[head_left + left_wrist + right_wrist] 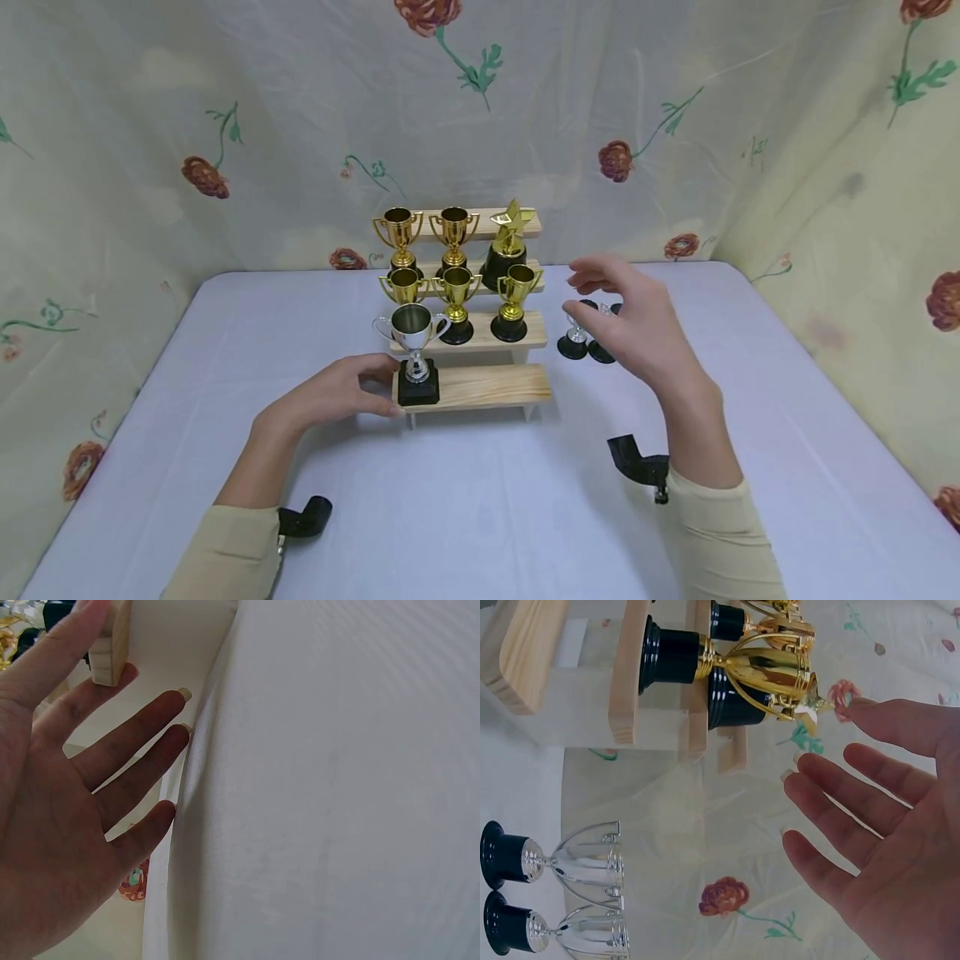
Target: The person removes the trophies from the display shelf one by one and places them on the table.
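Observation:
My left hand (341,390) holds the left end of the lowest shelf of a wooden stepped display stand (495,387), thumb at the front corner, index finger behind. In the left wrist view its other fingers (139,742) spread below the shelf end. Beside that hand, a silver trophy cup (412,329) on a square black base stands upright on this shelf. My right hand (630,312) hovers right of the stand with fingers apart, nothing between them. Two smaller silver trophies (585,862) stand on the table, partly hidden behind it in the head view.
Gold trophy cups (455,287) fill the shelf above the lowest. Farther back are more gold cups (397,229) and a gold star trophy (512,225). A white-covered table (480,517) bears everything, with a floral curtain (300,125) behind and at the sides.

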### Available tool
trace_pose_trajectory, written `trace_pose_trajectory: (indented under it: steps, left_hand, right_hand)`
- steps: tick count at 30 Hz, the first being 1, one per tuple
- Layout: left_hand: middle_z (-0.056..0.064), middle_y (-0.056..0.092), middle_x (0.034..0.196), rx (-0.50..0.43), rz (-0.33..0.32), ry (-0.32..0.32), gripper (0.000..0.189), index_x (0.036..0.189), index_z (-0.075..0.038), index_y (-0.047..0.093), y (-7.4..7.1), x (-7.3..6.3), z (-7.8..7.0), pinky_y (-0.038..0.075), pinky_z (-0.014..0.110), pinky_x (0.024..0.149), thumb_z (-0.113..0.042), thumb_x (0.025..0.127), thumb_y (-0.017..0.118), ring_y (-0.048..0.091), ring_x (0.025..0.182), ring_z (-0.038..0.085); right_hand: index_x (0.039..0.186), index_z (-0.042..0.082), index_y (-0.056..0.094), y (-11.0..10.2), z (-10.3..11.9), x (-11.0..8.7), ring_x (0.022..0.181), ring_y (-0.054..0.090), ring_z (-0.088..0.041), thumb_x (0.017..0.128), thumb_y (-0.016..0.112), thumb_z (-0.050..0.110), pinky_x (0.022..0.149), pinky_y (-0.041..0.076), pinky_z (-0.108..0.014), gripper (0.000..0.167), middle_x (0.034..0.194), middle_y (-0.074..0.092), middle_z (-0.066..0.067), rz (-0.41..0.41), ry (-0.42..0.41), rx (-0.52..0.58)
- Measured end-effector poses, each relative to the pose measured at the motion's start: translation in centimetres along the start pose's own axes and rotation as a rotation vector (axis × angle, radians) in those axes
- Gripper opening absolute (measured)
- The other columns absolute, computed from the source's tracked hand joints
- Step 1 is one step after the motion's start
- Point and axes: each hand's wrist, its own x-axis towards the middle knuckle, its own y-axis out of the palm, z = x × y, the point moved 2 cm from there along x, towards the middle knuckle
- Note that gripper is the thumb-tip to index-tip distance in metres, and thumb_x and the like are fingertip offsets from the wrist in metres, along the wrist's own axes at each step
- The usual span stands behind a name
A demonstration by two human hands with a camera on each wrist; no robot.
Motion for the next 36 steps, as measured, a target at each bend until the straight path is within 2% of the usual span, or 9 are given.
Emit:
trace_pose_trajectory:
  steps: [4,11,17,27,36]
  left_hand:
    - [0.005,0.065,0.131,-0.003,0.000,0.000,0.062,0.130,-0.016,0.060,0.0,0.0,0.0,0.041,0.050,0.108,-0.038,0.077,0.084,0.057,0.126,0.025]
    - [0.006,0.064,0.131,-0.003,0.000,-0.007,0.063,0.131,-0.016,0.060,-0.1,0.0,0.0,0.041,0.050,0.108,-0.038,0.077,0.084,0.056,0.126,0.025]
    - [0.005,0.065,0.130,-0.004,0.001,-0.004,0.062,0.129,-0.017,0.061,0.0,0.0,0.1,0.042,0.050,0.108,-0.039,0.076,0.084,0.057,0.126,0.025]
    - [0.003,0.066,0.128,-0.010,0.004,0.014,0.058,0.127,-0.018,0.062,-0.1,0.1,0.2,0.042,0.049,0.108,-0.039,0.077,0.083,0.057,0.126,0.023]
    - [0.004,0.066,0.129,-0.012,0.005,0.006,0.060,0.128,-0.017,0.062,-0.1,0.0,0.2,0.041,0.049,0.108,-0.040,0.077,0.084,0.057,0.126,0.024]
  right_hand:
    - [0.129,0.014,0.060,0.3,0.4,0.0,0.110,0.063,-0.022,0.090,0.071,0.015,0.100,0.047,-0.047,0.041,0.116,0.068,-0.006,0.031,-0.032,0.014]
    - [0.129,0.013,0.060,0.8,1.2,-0.3,0.110,0.063,-0.021,0.090,0.071,0.016,0.093,0.046,-0.045,0.041,0.114,0.069,-0.005,0.062,-0.073,0.012]
    - [0.130,0.014,0.060,1.5,1.8,-0.4,0.109,0.062,-0.021,0.091,0.071,0.018,0.096,0.046,-0.048,0.040,0.115,0.069,-0.005,0.099,-0.095,0.002]
    - [0.128,0.014,0.061,2.8,2.9,-0.4,0.113,0.062,-0.020,0.091,0.072,0.018,0.099,0.045,-0.050,0.039,0.119,0.070,-0.005,0.173,-0.124,0.074]
    - [0.127,0.018,0.062,3.8,3.6,-0.4,0.113,0.063,-0.018,0.091,0.073,0.019,0.104,0.044,-0.048,0.038,0.119,0.070,-0.004,0.203,-0.134,0.103]
